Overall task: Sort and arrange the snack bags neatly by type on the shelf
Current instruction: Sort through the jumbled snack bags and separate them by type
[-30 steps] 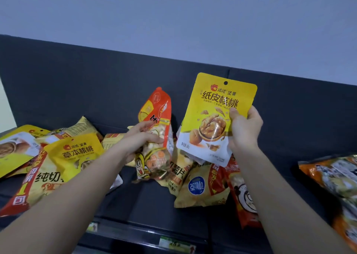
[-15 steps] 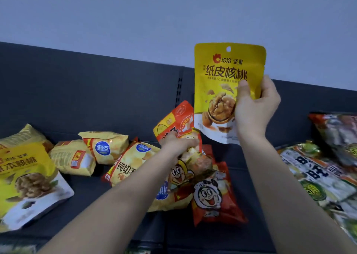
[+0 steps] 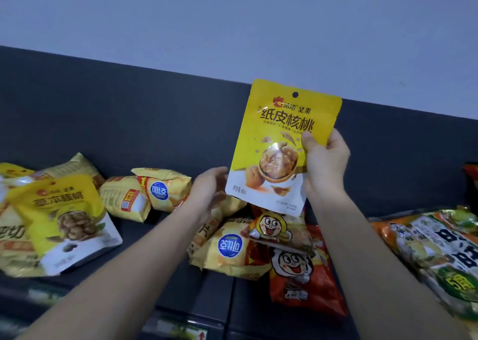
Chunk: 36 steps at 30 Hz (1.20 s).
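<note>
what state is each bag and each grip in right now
walnut bag, sealed, upright, held off the shelf
right grip, pinches the walnut bag's right edge
left grip, open, fingers loosely curved, beside that bag's lower corner
second walnut bag, lying face up at left
chip bag, lying with its logo upside down
red cartoon bag, lying flat on the shelf

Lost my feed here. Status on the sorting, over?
Right hand grips yellow walnut bag, upright above shelf. Left hand open beside its lower corner. Mixed bags piled beneath; similar walnut bag lies left.
</note>
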Motion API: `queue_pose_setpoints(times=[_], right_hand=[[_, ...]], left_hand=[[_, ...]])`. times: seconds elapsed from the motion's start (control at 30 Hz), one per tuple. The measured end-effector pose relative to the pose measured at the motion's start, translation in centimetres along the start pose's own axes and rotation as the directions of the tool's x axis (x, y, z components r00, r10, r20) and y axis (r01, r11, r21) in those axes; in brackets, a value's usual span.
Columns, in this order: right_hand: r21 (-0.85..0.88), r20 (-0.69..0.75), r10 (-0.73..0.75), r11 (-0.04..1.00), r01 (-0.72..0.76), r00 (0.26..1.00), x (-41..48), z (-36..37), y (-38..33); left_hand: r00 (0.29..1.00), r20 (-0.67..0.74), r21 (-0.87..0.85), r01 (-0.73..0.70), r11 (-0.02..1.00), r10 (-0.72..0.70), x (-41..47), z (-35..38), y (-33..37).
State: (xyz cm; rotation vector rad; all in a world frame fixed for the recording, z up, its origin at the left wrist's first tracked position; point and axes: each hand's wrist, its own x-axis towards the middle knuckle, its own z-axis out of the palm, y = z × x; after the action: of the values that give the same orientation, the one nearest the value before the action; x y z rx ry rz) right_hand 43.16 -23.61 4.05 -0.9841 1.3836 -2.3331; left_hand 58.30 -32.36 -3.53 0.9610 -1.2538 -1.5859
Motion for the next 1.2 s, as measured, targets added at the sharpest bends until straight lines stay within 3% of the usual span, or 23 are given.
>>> queue_pose_setpoints(times=[0.13, 0.27, 0.37, 0.53, 0.63, 0.7, 0.77, 0.83, 0.87, 0.9, 1.07, 1.2], right_hand=[[0.05, 0.094, 0.111, 0.992, -0.116, 0.989, -0.9, 3.3, 1.4], [0.095, 0.194, 0.149, 0.981, -0.17, 0.97, -2.1, 7.0, 2.2], [0.109, 0.277, 0.14, 0.978, -0.175, 0.951, -3.0, 9.8, 2.5], [0.074, 0.332, 0.205, 0.967, -0.242, 0.921, -4.6, 14.3, 4.1], [0.039, 0.373, 0.279, 0.948, -0.316, 0.885, -6.0, 17.3, 5.5], [0.003, 0.408, 0.327, 0.933, -0.36, 0.852, -6.8, 19.4, 6.2], [-0.042, 0.426, 0.355, 0.927, -0.374, 0.832, -7.4, 21.5, 6.6], [-0.086, 0.444, 0.365, 0.926, -0.367, 0.818, -7.9, 23.3, 6.9], [-0.105, 0.452, 0.366, 0.927, -0.359, 0.814, -8.1, 24.1, 6.9], [-0.116, 0.46, 0.361, 0.93, -0.349, 0.811, -8.3, 24.9, 6.8], [-0.084, 0.489, 0.303, 0.95, -0.301, 0.818, -8.2, 28.3, 5.7], [-0.104, 0.441, 0.289, 0.957, -0.271, 0.85, -8.8, 30.1, 6.6]], left_hand=[[0.962, 0.268, 0.078, -0.08, 0.994, 0.056, -0.3, -3.7, 1.2], [0.923, 0.34, 0.009, -0.194, 0.981, 0.179, -0.1, -7.0, 1.5], [0.917, 0.3, -0.032, -0.265, 0.964, 0.262, 0.1, -9.7, 2.3], [0.939, 0.279, 0.027, -0.218, 0.975, 0.202, 0.4, -15.6, 4.1], [0.979, 0.037, 0.238, -0.201, 0.95, 0.198, 1.0, -20.3, 4.9], [0.958, -0.099, 0.568, -0.168, 0.805, 0.27, 2.1, -24.5, 4.5], [0.971, -0.12, 0.904, 0.02, 0.427, 0.208, 3.3, -28.6, 3.6], [0.971, -0.223, 0.974, 0.226, -0.015, 0.09, 3.8, -31.6, 2.7], [0.962, -0.265, 0.952, 0.271, -0.139, 0.06, 3.9, -32.6, 2.5], [0.955, -0.291, 0.937, 0.297, -0.185, 0.058, 4.0, -33.3, 2.5], [0.951, -0.238, 0.96, 0.262, -0.102, 0.197, 5.4, -35.4, 3.6], [0.968, -0.212, 0.892, 0.134, 0.433, 0.138, 6.4, -36.9, 5.3]])
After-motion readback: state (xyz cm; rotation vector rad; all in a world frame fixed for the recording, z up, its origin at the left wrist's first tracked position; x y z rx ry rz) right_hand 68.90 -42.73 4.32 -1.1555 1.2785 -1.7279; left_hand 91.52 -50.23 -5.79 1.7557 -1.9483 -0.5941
